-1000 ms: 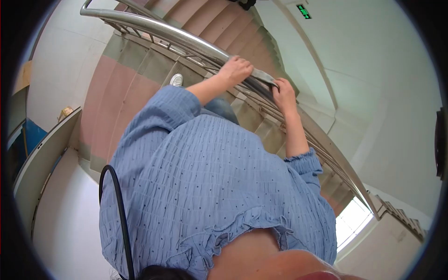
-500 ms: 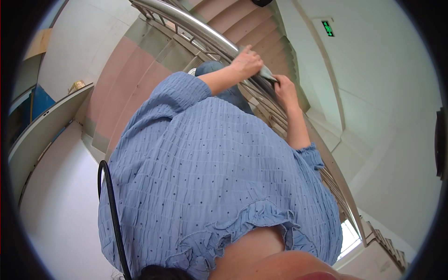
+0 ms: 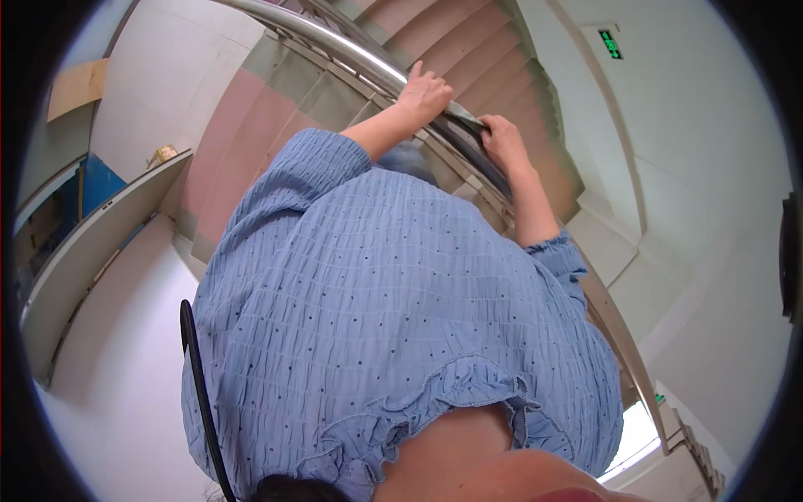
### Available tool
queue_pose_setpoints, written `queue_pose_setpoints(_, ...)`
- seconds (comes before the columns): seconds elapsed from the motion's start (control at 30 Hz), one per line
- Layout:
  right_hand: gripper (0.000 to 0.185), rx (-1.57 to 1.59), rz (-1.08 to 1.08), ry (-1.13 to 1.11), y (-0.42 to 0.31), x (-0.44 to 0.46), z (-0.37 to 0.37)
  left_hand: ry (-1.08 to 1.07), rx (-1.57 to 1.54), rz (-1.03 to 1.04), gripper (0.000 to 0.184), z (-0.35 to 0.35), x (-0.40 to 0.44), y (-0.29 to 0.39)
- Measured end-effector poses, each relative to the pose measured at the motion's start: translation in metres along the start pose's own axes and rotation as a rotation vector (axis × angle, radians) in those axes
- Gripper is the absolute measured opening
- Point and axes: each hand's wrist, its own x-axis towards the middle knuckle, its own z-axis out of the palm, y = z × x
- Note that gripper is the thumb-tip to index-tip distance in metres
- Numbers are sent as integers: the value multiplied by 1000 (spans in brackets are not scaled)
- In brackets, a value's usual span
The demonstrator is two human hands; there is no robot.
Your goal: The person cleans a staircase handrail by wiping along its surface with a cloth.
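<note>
A greyish cloth [image 3: 467, 115] lies over the shiny metal handrail [image 3: 351, 52] of a staircase. My left hand [image 3: 425, 96] presses down on the rail at the cloth's upper end, one finger sticking up and the others bent over it. Lower along the rail, my right hand [image 3: 504, 142] pinches the cloth's other end between thumb and fingers. Part of the cloth is hidden under my left hand. Both forearms reach out from blue sleeves.
Stairs [image 3: 456, 50] with pinkish treads run beyond the rail, and more steps [image 3: 242, 125] lie on the left. A green exit sign [image 3: 611, 44] is on the right wall. A ledge [image 3: 125, 197] with a small box [image 3: 163, 155] stands left. A black cable [image 3: 201, 393] hangs beside my body.
Both hands and the cloth have shifted slightly up and left in the view, while the stairs and walls have moved right as my head turned. The grip on the cloth stays.
</note>
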Motion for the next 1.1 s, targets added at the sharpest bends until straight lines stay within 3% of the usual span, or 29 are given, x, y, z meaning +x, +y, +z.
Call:
queue_pose_setpoints(0.17, 30, 119, 137, -37, -2, -44, -33, -92, -90, 150, 14, -1, 8, 34)
queue_pose_setpoints(0.23, 31, 64, 247, -152, 1, -55, -40, -87, -224, 250, 15, 11, 8, 43)
queue_pose_setpoints(0.33, 30, -7, 298, -290, 0, -48, -44, -104, -165, 234, 15, 15, 6, 36)
queue_pose_setpoints(0.47, 29, -72, 144, -351, -13, -3, -26, -290, -86, 107, 17, -6, 7, -4)
queue_pose_setpoints(0.63, 25, -38, -129, -335, -54, 80, 19, -222, 80, -82, 18, -26, -12, -87)
queue_pose_setpoints(0.8, 24, 45, -219, -290, -58, 98, 35, -81, 163, -197, 21, -24, -35, -95)
queue_pose_setpoints(0.9, 23, 9, -237, -301, -34, 69, 16, -117, 32, -129, 18, -21, -31, -61)
queue_pose_setpoints(0.93, 22, 18, -185, -339, -28, 56, 8, -78, -20, -92, 17, -14, -34, -51)
queue_pose_setpoints(0.97, 22, 25, -134, -377, -26, 43, -1, -213, -40, -116, 24, -24, -32, -38)
queue_pose_setpoints(1.1, 21, 167, 14, -386, -37, 17, -18, -204, -42, -32, 25, -19, -37, -35)
